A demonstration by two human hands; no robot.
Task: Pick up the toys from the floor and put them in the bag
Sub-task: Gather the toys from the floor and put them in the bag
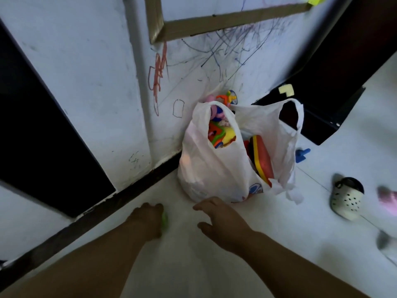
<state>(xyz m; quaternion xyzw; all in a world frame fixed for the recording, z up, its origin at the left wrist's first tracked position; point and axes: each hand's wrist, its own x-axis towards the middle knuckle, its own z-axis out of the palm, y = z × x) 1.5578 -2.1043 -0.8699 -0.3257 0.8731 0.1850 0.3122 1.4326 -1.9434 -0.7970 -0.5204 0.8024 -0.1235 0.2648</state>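
Note:
A white plastic bag (pixel 214 168) stands on the floor against the scribbled wall, its mouth open and several colourful toys inside, among them a red and yellow toy (pixel 263 160). My left hand (pixel 148 218) is curled round a small green toy (pixel 165 219), low in front of the bag. My right hand (pixel 221 220) reaches toward the bag's lower front with fingers spread and holds nothing. A blue toy (pixel 301 155) lies on the floor to the right of the bag. An orange and blue toy (pixel 227 97) pokes up behind the bag.
A white perforated clog (pixel 347 198) lies on the floor at right, with a blurred pink thing (pixel 388 198) at the frame's edge. A black cabinet (pixel 322 117) stands behind the bag at right. A dark skirting strip (pixel 96 216) runs along the wall.

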